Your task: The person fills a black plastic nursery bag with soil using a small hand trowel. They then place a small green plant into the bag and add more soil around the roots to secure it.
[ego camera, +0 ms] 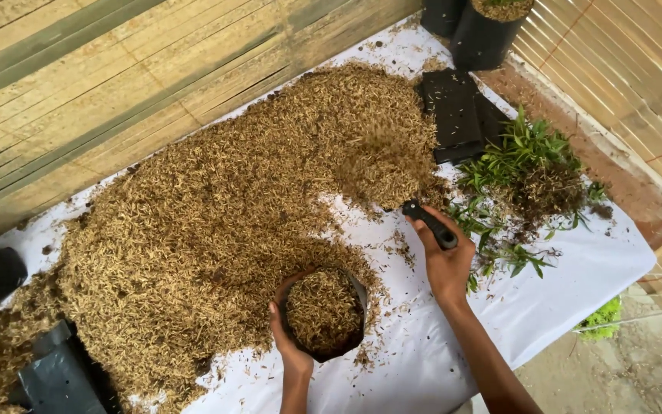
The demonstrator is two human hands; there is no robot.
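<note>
Head view, looking down: left hand [289, 337] at lower centre grips rim of small black plastic grow bag [325, 313] filled w/ tan husk. Just right, right hand [446, 261] is closed round black tool handle [429, 224]. Beyond: big tan husk pile [216, 215] on white sheet [561, 291]; green seedlings [526, 165] centre right.

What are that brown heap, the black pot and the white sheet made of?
Heap: dry husks or chaff by the look, golden, flaky, matte. Pot: probably thin black plastic bag, rim bends under the left hand. Sheet: woven or plastic cloth, slightly creased; cannot tell which.
</note>
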